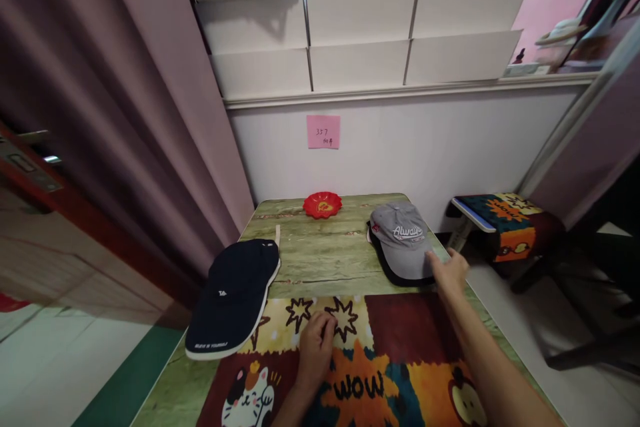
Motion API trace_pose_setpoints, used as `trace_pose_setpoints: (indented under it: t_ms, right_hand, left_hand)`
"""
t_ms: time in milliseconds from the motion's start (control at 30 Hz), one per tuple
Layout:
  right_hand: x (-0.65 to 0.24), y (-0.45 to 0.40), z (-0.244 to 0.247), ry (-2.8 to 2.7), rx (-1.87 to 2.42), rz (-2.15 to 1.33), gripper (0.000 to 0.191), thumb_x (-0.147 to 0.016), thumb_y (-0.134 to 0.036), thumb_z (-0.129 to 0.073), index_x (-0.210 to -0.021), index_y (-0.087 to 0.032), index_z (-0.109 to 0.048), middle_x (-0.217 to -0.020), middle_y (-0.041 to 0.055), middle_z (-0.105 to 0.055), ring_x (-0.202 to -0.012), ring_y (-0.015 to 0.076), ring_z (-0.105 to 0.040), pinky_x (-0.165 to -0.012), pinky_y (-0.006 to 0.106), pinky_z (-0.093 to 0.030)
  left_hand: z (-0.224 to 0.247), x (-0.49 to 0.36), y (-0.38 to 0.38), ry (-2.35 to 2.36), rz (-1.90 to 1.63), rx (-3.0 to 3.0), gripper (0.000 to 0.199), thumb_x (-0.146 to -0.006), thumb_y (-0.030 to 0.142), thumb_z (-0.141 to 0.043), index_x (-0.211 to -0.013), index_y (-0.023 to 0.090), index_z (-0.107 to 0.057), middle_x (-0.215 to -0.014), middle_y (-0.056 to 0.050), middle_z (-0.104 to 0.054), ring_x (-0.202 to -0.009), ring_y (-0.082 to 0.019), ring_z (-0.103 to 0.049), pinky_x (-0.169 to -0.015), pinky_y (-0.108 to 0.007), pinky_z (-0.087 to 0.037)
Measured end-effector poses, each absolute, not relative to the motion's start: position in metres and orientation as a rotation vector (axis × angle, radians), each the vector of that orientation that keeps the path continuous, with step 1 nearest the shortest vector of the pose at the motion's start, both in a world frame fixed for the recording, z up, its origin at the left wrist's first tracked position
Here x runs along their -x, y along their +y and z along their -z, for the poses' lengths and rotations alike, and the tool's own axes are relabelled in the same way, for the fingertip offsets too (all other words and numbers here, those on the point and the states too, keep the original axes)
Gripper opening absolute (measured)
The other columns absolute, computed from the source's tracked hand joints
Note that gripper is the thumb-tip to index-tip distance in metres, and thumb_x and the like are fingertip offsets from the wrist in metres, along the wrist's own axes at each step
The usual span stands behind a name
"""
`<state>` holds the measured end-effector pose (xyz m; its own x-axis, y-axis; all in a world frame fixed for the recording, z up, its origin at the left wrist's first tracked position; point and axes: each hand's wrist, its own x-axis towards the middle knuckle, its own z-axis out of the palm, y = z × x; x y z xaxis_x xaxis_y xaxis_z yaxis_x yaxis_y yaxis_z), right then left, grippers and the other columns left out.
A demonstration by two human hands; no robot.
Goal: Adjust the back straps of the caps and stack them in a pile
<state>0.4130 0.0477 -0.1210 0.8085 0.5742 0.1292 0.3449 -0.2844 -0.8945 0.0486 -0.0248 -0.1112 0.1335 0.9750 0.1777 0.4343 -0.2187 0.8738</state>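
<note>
A grey baseball cap with "Always" lettering and a dark under-brim rests on the right side of the table. My right hand is at the right edge of its brim, thumb and forefinger apart, a fingertip against or just over the brim; the lower fingers are hard to see. My left hand is curled closed above the patterned mat, with nothing visible in it. To its left lies a navy baseball cap with white brim edging, its brim toward me and a pale strap at the back.
A red scalloped dish stands at the table's far edge. A pink note is stuck on the wall. Curtains hang at left beside a wooden door. A small stool with a patterned cover stands to the right.
</note>
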Motion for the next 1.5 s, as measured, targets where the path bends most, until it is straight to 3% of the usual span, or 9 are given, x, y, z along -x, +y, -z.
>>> trace_pose_setpoints:
  t_ms: [67, 200, 533, 633, 767, 967, 1067, 1200, 1500]
  right_hand:
    - [-0.405, 0.053, 0.108, -0.765, 1.995, -0.085, 0.094, -0.073, -0.066, -0.058, -0.144, -0.006, -0.044, -0.154, 0.03, -0.033, -0.143, 0.0459, -0.032, -0.115, 0.06, -0.027]
    - [-0.379, 0.07, 0.091, -1.035, 2.057, 0.117, 0.11, -0.075, -0.077, -0.055, -0.152, -0.003, -0.029, -0.155, 0.0309, -0.033, -0.144, 0.0428, -0.031, -0.116, 0.056, -0.024]
    - [-0.369, 0.084, 0.132, -1.194, 2.321, -0.134, 0.13, -0.064, -0.087, -0.057, -0.157, -0.006, -0.015, -0.156, 0.0314, -0.033, -0.14, 0.0455, -0.037, -0.109, 0.06, -0.033]
    - [-0.371, 0.083, 0.134, -1.206, 2.306, -0.1, 0.13, -0.064, -0.087, -0.057, -0.156, -0.005, -0.016, -0.152, 0.0333, -0.036, -0.138, 0.0479, -0.039, -0.107, 0.061, -0.034]
    - [-0.37, 0.078, 0.134, -1.229, 2.301, -0.071, 0.126, -0.068, -0.087, -0.054, -0.155, -0.003, -0.018, -0.149, 0.036, -0.038, -0.135, 0.0494, -0.042, -0.103, 0.062, -0.037]
    - [-0.367, 0.075, 0.13, -1.205, 2.324, -0.042, 0.13, -0.062, -0.09, -0.055, -0.154, -0.004, -0.023, -0.144, 0.0345, -0.045, -0.13, 0.0497, -0.047, -0.1, 0.062, -0.041]
    - [-0.367, 0.075, 0.13, -1.191, 2.327, -0.037, 0.13, -0.061, -0.091, -0.056, -0.155, -0.005, -0.024, -0.144, 0.034, -0.046, -0.13, 0.0499, -0.048, -0.101, 0.062, -0.041]
    - [-0.368, 0.075, 0.132, -1.192, 2.297, -0.033, 0.13, -0.062, -0.09, -0.056, -0.155, -0.005, -0.024, -0.145, 0.0343, -0.045, -0.131, 0.0501, -0.047, -0.102, 0.062, -0.04]
    - [-0.368, 0.069, 0.142, -1.2, 2.107, 0.128, 0.123, -0.067, -0.088, -0.055, -0.153, -0.004, -0.028, -0.142, 0.0348, -0.046, -0.127, 0.0503, -0.048, -0.099, 0.061, -0.04]
  left_hand:
    - [0.111, -0.049, -0.025, 1.362, -1.034, -1.755, 0.034, -0.094, 0.043, -0.05, -0.074, 0.021, -0.066, -0.081, -0.006, -0.066, -0.081, -0.023, -0.062, -0.076, -0.033, -0.047]
    - [0.112, -0.049, -0.025, 1.359, -1.028, -1.749, 0.034, -0.094, 0.043, -0.049, -0.074, 0.021, -0.065, -0.081, -0.007, -0.065, -0.082, -0.023, -0.062, -0.077, -0.033, -0.047]
    - [0.123, -0.05, -0.03, 1.347, -1.056, -1.687, 0.03, -0.093, 0.038, -0.05, -0.073, 0.021, -0.064, -0.081, -0.007, -0.065, -0.082, -0.022, -0.062, -0.077, -0.034, -0.047]
    - [0.126, -0.051, -0.03, 1.333, -1.065, -1.507, 0.02, -0.089, 0.036, -0.056, -0.093, 0.02, -0.067, -0.09, -0.008, -0.067, -0.08, -0.02, -0.063, -0.072, -0.032, -0.049]
    - [0.105, -0.032, -0.006, 1.406, -1.224, -1.339, 0.044, -0.08, 0.03, -0.066, -0.122, 0.018, -0.057, -0.108, -0.01, -0.065, -0.075, -0.016, -0.062, -0.068, -0.029, -0.051]
    - [0.034, 0.066, 0.068, 1.953, -1.577, -1.742, 0.021, -0.082, 0.027, -0.068, -0.101, 0.019, -0.066, -0.117, -0.011, -0.062, -0.112, -0.026, -0.058, -0.097, -0.038, -0.047]
    - [0.024, 0.109, 0.092, 2.345, -1.329, -1.699, 0.03, -0.079, 0.035, -0.072, -0.104, 0.019, -0.068, -0.127, -0.014, -0.06, -0.121, -0.032, -0.054, -0.103, -0.046, -0.043]
    - [0.039, 0.13, 0.103, 2.4, -1.083, -1.603, 0.037, -0.074, 0.043, -0.078, -0.102, 0.02, -0.072, -0.119, -0.014, -0.068, -0.115, -0.036, -0.059, -0.097, -0.048, -0.044]
    - [0.043, 0.126, 0.095, 2.305, -1.465, -1.555, 0.017, -0.083, 0.036, -0.066, -0.087, 0.022, -0.073, -0.107, -0.006, -0.075, -0.108, -0.025, -0.066, -0.101, -0.038, -0.044]
